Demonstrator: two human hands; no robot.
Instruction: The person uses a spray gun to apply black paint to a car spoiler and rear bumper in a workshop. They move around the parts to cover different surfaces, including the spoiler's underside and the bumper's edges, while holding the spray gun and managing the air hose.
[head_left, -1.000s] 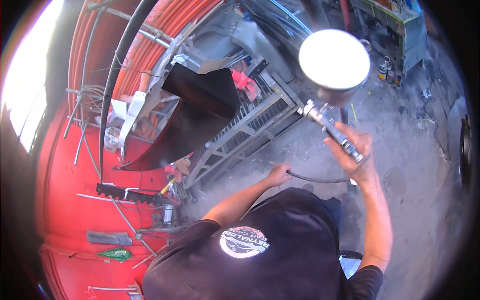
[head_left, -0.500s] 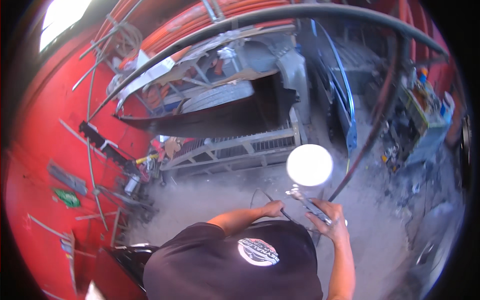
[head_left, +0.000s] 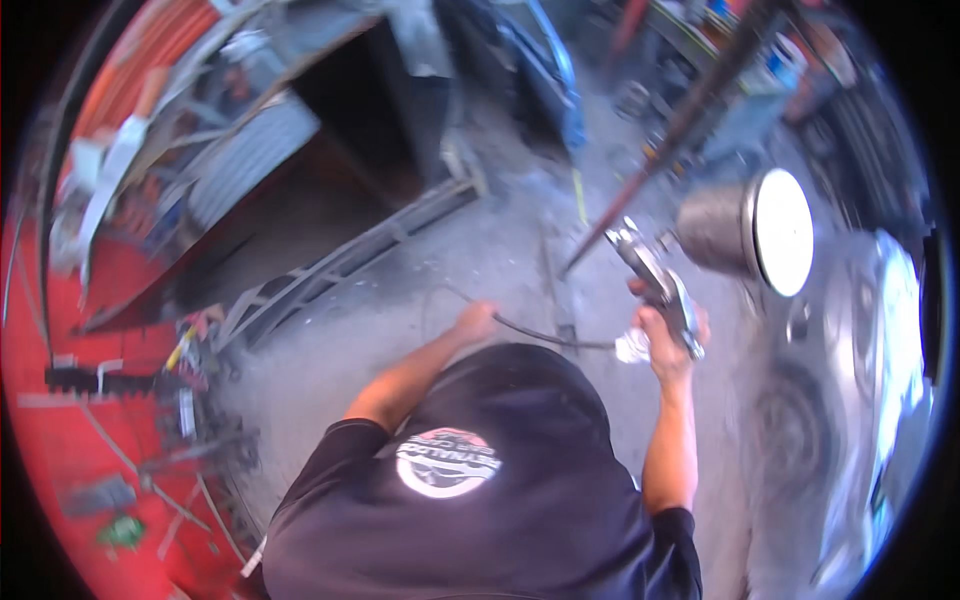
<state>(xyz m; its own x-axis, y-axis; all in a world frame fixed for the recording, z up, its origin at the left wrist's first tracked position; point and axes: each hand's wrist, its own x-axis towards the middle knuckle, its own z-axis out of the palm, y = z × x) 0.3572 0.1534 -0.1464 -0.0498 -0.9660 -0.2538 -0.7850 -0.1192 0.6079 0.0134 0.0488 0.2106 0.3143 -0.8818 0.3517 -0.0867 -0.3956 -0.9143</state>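
Grey concrete floor (head_left: 520, 235) spreads beneath both hands of a person in a dark T-shirt (head_left: 540, 470), with a red wall (head_left: 60, 330) well off to the left of the left hand. Right of the right hand stands a silver-grey car (head_left: 800, 430), blurred at the frame's edge. Beyond the left hand and to its left, a dark panel (head_left: 270, 225) rests above a metal rack (head_left: 335, 265). A metallic spray gun (head_left: 655, 280) tilts up from the right hand (head_left: 668, 340), whose fingers wrap its grip. Its cup (head_left: 718, 232), capped by a round white lid (head_left: 785, 232), leans sideways, ahead and to the right of that hand. Between the hands sags a dark hose (head_left: 555, 336), gripped by the left hand (head_left: 476, 322), its fingers curled closely around. Something white (head_left: 632, 346), too blurred to identify, sits just beside the right hand.
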